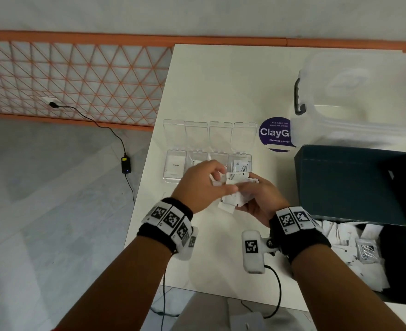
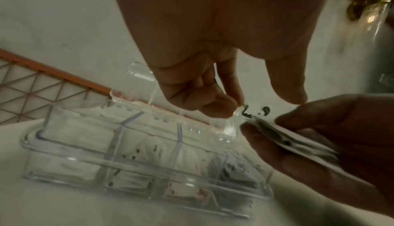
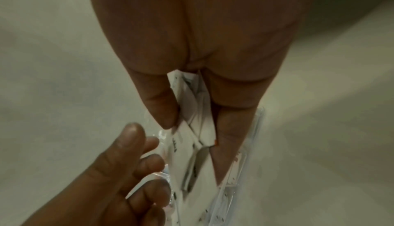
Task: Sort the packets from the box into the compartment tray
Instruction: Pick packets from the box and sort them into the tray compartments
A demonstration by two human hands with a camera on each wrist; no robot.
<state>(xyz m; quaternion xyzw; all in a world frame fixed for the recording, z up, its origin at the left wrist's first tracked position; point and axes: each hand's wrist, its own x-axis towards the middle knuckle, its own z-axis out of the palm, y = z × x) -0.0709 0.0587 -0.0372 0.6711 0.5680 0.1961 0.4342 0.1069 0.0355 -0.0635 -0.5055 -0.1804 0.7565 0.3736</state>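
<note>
Packets (image 1: 355, 247) lie heaped in the dark box (image 1: 398, 283) at the near right of the surface (image 1: 221, 87), so most of the sorting looks undone. Just beyond, the right hand (image 1: 260, 199) pinches a small fan of packets (image 1: 233, 197) between thumb and fingers (image 3: 232, 128), while the left hand (image 1: 200, 185), fingers loosely curled, reaches in to pick one; whether it grips yet I cannot tell. Farther off, the clear compartment tray (image 1: 173, 180) holds a few packets, one marked Sugar, lids open.
</note>
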